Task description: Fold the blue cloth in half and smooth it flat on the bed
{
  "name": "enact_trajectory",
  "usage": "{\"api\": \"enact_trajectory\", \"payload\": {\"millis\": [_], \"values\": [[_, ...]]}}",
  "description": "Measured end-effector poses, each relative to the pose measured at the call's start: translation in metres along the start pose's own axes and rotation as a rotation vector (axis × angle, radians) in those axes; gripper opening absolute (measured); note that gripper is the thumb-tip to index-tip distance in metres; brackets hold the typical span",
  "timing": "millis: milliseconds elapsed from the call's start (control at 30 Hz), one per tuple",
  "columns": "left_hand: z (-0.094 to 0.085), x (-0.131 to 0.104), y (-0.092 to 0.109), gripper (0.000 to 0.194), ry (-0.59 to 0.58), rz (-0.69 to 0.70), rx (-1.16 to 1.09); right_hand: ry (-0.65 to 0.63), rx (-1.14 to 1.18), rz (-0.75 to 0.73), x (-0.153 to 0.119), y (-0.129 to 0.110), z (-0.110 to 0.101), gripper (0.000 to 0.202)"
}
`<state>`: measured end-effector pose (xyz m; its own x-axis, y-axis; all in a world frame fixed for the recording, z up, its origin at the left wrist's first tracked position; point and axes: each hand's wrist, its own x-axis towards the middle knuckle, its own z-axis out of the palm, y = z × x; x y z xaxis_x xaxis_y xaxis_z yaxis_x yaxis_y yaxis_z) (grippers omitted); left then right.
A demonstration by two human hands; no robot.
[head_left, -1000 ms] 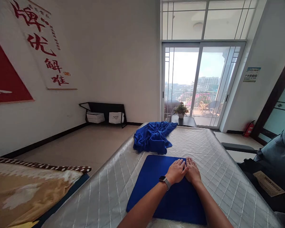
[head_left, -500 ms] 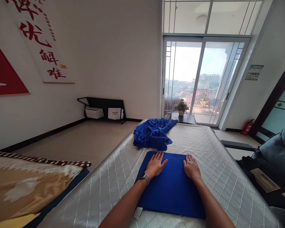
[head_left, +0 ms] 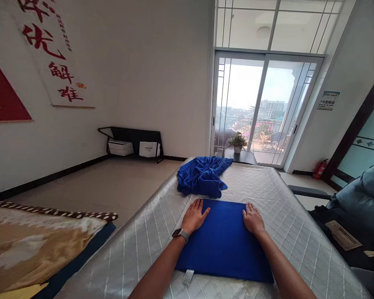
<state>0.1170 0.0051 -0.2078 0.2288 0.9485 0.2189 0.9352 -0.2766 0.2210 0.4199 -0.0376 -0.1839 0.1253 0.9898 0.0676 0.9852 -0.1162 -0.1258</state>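
Observation:
A flat blue folded cloth (head_left: 224, 245) lies on the silvery quilted mattress cover (head_left: 143, 236), a small white tag (head_left: 188, 276) sticking out at its near edge. My left hand (head_left: 195, 216) rests open at the cloth's far left corner, fingers stretched forward and thumb pointing inward. On the far right corner, my right hand (head_left: 252, 218) is laid flat too, its fingers together and straight. A watch (head_left: 180, 234) is on my left wrist. Just beyond the folded cloth sits a crumpled blue cloth (head_left: 202, 176), touched by neither hand.
A tan patterned blanket (head_left: 50, 245) lies on a surface at left. Dark bags or padded items (head_left: 345, 220) are at right. Behind the bed stand a small table with a potted plant (head_left: 237, 141), and a low black shelf (head_left: 137, 137). A fire extinguisher (head_left: 319, 169) is by the door.
My left hand has slid left toward the folded cloth's left edge. The right hand stays at the right corner, nearly unmoved. The camera view has shifted slightly.

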Motion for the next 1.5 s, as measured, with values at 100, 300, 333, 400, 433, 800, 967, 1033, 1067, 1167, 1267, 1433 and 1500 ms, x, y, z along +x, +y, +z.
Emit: {"api": "enact_trajectory", "payload": {"millis": [100, 300, 333, 400, 433, 800, 967, 1033, 1067, 1167, 1267, 1433, 1500], "values": [[0.0, -0.001, -0.001, 0.083, 0.01, 0.009, 0.0, 0.007, -0.008, 0.012, -0.005, -0.003, -0.006, 0.063], [0.004, 0.0, -0.004, 0.08, 0.035, 0.019, 0.01, -0.01, -0.01, -0.004, -0.03, -0.005, -0.007, 0.064], [0.005, 0.0, -0.005, 0.08, 0.037, 0.017, 0.007, -0.016, -0.006, -0.014, -0.036, -0.004, -0.005, 0.065], [0.006, 0.001, -0.005, 0.08, 0.043, 0.017, 0.003, -0.026, 0.003, -0.029, -0.047, -0.002, 0.0, 0.066], [0.007, 0.002, -0.006, 0.08, 0.047, 0.018, 0.002, -0.03, 0.005, -0.032, -0.051, 0.0, 0.002, 0.067], [0.01, 0.005, -0.003, 0.076, 0.043, 0.038, 0.02, -0.018, 0.015, -0.023, -0.06, 0.004, 0.006, 0.068], [0.009, 0.007, -0.003, 0.074, -0.003, 0.036, 0.036, -0.013, 0.051, -0.02, -0.062, 0.009, 0.005, 0.067], [0.004, 0.008, 0.002, 0.074, 0.015, 0.015, 0.047, -0.011, 0.071, -0.021, -0.063, 0.01, 0.004, 0.067], [0.001, 0.007, 0.008, 0.075, 0.04, 0.007, 0.054, -0.011, 0.079, -0.022, -0.063, 0.01, 0.004, 0.068], [-0.005, -0.001, 0.045, 0.075, 0.118, 0.075, 0.039, -0.008, 0.092, -0.025, -0.064, 0.011, 0.003, 0.067], [-0.003, -0.016, 0.103, 0.07, 0.092, 0.281, -0.043, -0.001, 0.08, -0.024, -0.064, 0.011, 0.004, 0.067], [0.016, -0.037, 0.176, 0.062, 0.023, 0.508, -0.122, -0.004, 0.049, -0.055, -0.064, 0.014, 0.005, 0.063], [0.02, -0.039, 0.18, 0.063, -0.013, 0.49, -0.111, -0.005, 0.054, -0.061, -0.064, 0.014, 0.005, 0.063]]}}
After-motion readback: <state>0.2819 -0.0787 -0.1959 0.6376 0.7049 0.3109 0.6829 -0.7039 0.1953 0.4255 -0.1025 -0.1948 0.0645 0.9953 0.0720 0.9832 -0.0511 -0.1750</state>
